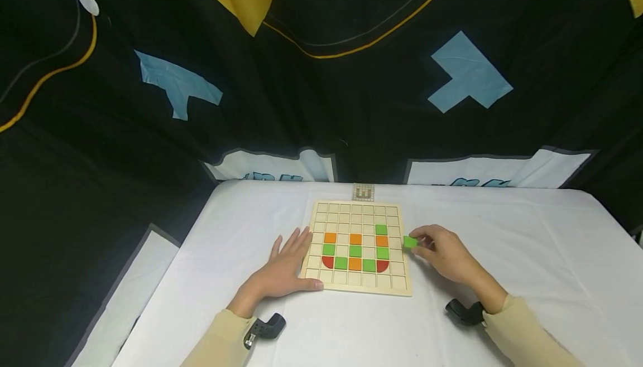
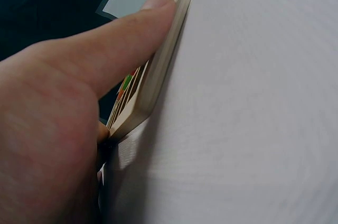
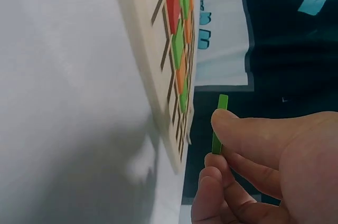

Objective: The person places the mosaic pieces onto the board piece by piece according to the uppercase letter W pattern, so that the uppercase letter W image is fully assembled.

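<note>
A pale wooden grid board [image 1: 361, 285] lies on the white table, with green, orange and red tiles set in several of its squares. Two red tiles [image 1: 383, 266] have a rounded corner. My left hand [image 1: 283, 269] rests along the board's left side, fingers spread straight, the thumb lying on its near edge; the left wrist view shows that thumb [image 2: 142, 20] on the rim. Just off the board's right edge, my right hand [image 1: 447, 252] pinches a green square tile [image 3: 221, 123] between thumb and fingers, held above the table.
A small card with a grid pattern [image 1: 363, 192] lies behind the board, near the table's far edge. White cloth [image 1: 527, 255] covers the table. A black curtain [image 1: 321, 105] with blue and yellow shapes hangs behind. Each wrist wears a black camera mount [image 1: 464, 312].
</note>
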A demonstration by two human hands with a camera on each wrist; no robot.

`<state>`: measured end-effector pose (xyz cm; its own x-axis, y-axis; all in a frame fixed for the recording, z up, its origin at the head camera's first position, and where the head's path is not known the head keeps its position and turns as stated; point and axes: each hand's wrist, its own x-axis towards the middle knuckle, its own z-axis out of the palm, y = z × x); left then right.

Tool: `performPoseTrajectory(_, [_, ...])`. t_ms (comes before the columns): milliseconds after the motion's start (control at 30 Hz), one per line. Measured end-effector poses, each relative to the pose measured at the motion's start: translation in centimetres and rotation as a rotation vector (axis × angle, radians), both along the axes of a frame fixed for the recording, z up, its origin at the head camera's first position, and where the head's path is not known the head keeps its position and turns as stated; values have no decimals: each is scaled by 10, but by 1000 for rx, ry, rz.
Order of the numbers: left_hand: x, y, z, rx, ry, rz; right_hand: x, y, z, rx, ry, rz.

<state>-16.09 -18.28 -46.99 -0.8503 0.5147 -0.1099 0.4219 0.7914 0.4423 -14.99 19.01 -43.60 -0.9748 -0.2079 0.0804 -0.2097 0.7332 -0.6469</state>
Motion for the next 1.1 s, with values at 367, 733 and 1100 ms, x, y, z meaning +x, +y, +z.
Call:
performPoseTrajectory(367, [-1,0,-2,-1,1,0,-8,-20,3,-11,27,26])
performPoseTrajectory(733, [0,1,-1,-1,-5,4,-15,-38,4,-35,25,56])
performPoseTrajectory(1100, [-1,0,-1,-3,-3,6,-22,-61,5,-61,16,72])
